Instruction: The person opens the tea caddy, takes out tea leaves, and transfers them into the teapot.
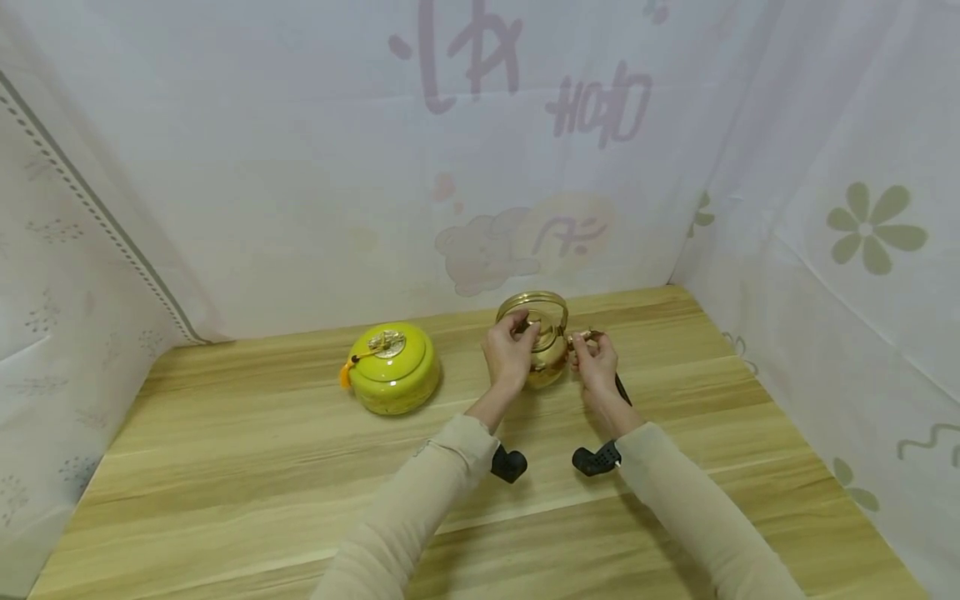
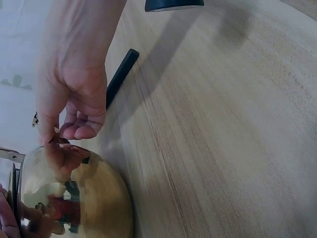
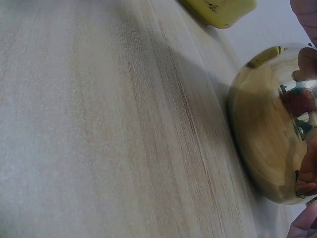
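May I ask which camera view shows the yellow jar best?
The head view: the yellow jar shows whole there, with its lid and orange tassel. The right wrist view catches only part of it at the top edge; the left wrist view shows none of it.

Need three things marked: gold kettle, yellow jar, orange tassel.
Gold kettle (image 1: pixel 547 368): head view, front of its body, between the two hands.
Yellow jar (image 1: pixel 397 392): head view, front of its glossy side.
Orange tassel (image 1: pixel 345 375): head view, middle of its strands.
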The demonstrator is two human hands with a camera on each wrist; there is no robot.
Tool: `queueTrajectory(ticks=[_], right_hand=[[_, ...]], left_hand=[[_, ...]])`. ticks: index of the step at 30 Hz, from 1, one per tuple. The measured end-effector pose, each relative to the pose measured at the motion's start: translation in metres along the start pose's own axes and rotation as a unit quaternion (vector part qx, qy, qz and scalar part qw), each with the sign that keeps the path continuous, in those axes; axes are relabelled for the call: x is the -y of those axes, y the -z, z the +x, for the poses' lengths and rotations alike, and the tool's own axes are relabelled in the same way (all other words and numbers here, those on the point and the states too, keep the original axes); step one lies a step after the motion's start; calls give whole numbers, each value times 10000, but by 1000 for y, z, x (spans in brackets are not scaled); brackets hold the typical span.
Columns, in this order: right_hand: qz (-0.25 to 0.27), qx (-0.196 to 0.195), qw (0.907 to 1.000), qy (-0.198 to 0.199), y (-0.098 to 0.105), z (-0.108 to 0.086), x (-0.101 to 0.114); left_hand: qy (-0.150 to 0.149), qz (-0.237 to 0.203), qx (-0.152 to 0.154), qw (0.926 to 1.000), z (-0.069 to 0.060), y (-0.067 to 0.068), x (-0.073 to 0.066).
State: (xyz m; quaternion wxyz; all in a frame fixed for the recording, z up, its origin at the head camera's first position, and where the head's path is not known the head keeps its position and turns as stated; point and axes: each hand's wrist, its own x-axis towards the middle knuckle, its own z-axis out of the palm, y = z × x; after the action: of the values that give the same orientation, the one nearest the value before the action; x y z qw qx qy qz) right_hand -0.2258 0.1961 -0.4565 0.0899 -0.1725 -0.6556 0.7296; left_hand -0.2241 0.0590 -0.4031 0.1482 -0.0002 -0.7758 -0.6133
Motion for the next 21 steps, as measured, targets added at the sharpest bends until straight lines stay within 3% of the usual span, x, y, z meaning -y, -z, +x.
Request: queueTrajectory(ticks=[9,16,21], right_hand=[[-66,0,10000,-3,0,-1,-1],[-50,15,9999,-123,-1,-2,1],[-24,-1,9999,-132,-1,-1,3]], left_hand=[[-159,-475,-55,9987,-4,3,2],[-87,-1011,275,9945,-18,18,0],[-27,-1033,541,9932,-33,34,1]])
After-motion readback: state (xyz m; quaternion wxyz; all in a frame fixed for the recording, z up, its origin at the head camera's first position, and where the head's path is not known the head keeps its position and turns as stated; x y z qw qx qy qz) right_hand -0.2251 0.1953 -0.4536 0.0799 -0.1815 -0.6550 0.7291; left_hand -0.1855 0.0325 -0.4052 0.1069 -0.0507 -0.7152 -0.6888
